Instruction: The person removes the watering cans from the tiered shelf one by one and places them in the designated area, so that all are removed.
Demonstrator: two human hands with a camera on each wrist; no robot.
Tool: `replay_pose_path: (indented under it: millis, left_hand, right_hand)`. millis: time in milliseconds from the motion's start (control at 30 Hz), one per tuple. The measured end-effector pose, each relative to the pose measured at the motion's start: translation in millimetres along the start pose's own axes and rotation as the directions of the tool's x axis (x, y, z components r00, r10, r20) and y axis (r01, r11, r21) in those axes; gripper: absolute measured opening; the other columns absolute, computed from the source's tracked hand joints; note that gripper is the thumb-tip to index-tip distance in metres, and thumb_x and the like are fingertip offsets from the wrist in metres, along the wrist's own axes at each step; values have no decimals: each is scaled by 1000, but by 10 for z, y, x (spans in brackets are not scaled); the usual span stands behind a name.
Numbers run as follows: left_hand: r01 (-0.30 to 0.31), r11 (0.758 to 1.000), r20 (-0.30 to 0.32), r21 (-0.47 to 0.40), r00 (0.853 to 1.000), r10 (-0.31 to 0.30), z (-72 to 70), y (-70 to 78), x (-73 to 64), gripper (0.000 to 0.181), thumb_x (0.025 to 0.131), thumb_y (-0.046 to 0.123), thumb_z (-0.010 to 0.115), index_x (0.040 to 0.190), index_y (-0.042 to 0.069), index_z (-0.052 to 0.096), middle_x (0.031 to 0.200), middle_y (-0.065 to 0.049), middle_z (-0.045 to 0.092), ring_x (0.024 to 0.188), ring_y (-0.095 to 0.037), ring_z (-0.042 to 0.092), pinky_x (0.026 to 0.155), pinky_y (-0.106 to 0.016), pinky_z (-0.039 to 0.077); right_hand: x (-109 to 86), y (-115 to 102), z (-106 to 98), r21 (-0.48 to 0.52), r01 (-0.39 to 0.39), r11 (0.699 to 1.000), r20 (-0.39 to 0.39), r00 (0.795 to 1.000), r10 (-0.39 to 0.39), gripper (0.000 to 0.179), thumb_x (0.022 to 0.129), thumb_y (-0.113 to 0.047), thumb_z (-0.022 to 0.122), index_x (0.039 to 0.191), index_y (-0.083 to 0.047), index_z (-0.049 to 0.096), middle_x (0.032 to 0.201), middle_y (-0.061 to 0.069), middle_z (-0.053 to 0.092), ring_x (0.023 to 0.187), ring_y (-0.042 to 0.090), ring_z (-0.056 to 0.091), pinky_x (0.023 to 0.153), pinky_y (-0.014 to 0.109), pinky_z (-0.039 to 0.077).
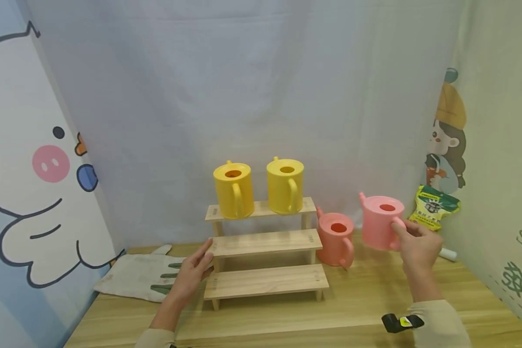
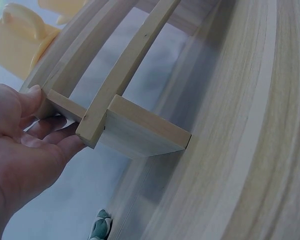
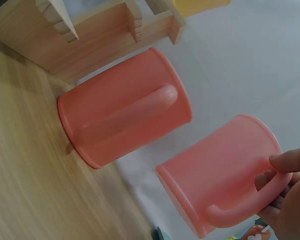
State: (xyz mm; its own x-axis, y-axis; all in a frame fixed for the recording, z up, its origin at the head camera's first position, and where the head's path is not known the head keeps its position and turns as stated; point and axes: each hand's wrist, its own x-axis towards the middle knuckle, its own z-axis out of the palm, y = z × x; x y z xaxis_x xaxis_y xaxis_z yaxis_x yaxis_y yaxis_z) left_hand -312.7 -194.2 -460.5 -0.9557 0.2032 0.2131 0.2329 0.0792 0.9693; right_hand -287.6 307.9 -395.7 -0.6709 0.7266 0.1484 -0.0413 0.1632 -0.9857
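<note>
In the head view my right hand (image 1: 419, 246) grips the handle of a light pink watering can (image 1: 380, 227), raised over the table's right side. A darker coral watering can (image 1: 332, 241) stands on the table just left of it, beside a three-step wooden stand (image 1: 265, 241). My left hand (image 1: 193, 270) holds the left end of the stand's middle step; the left wrist view shows the thumb (image 2: 32, 100) on one side and curled fingers on the other. Two yellow watering cans (image 1: 234, 193) stand on the top step, handles toward me.
On the left lies a white glove (image 1: 135, 275) with green fingertips. A green and yellow snack bag (image 1: 435, 208) sits in the back right corner, a white cylinder (image 1: 448, 254) near it. A pale curtain (image 1: 261, 87) hangs behind the stand, and printed panels flank the table.
</note>
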Motion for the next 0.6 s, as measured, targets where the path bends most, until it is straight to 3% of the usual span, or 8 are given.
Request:
replay_pose_path:
  millis: [200, 400, 600]
  left_hand:
    - [-3, 1000, 6, -10, 1000, 3, 13, 26, 11, 57, 109, 23, 47, 159, 6, 25, 165, -14, 14, 147, -39, 19, 111, -52, 36]
    - [-3, 1000, 12, -9, 1000, 3, 10, 29, 4, 57, 109, 24, 46, 159, 7, 25, 165, -13, 14, 148, -38, 18, 111, -52, 36]
    - [8, 1000, 13, -6, 1000, -7, -3, 8, -2, 58, 109, 26, 46, 159, 8, 25, 165, -12, 14, 148, -37, 18, 111, -50, 37]
  right_hand:
    - [8, 132, 88, -14, -39, 999, 43, 998, 40, 55, 85, -35, 82, 124, 2, 70, 85, -11, 62, 75, 3, 58, 57, 16, 56]
    - [-2, 282, 194, -38, 17, 999, 76, 997, -14, 50, 84, -31, 83, 116, 5, 72, 82, -7, 67, 60, 2, 62, 51, 18, 54]
    - [-24, 404, 259, -104, 85, 991, 50, 996, -80, 41, 83, -25, 84, 107, 6, 74, 79, -4, 69, 60, -7, 54, 47, 13, 48]
